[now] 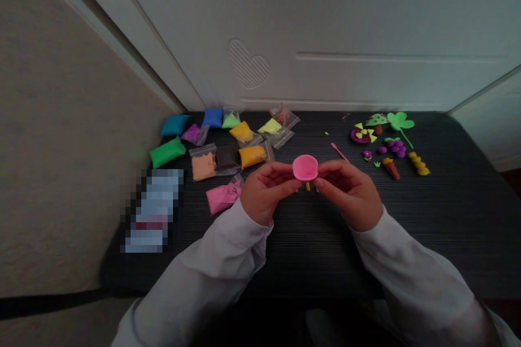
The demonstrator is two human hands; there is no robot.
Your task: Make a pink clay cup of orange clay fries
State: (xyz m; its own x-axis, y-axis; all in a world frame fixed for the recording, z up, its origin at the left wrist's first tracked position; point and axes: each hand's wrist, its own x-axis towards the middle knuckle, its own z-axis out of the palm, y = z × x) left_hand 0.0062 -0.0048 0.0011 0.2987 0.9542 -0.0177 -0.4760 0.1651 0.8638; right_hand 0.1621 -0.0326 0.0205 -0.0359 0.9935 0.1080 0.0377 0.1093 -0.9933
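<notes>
Between my two hands is a small pink clay cup (305, 168), its hollow facing up toward me. My left hand (266, 190) pinches its left rim between thumb and fingers. On the opposite rim, the thumb and fingers of my right hand (352, 192) are closed in the same way. Small orange clay pieces (308, 186) show just below the cup, partly hidden by it and my thumbs. A pink modelling tool (338, 150) lies on the table behind my right hand.
Bags of coloured clay, among them a pink one (223, 196) and a green one (167, 152), cover the black table's (309, 260) left side. Finished clay figures, including purple grapes (396, 147) and a green clover (400, 121), lie right. A blurred-out flat object (154, 211) lies front left.
</notes>
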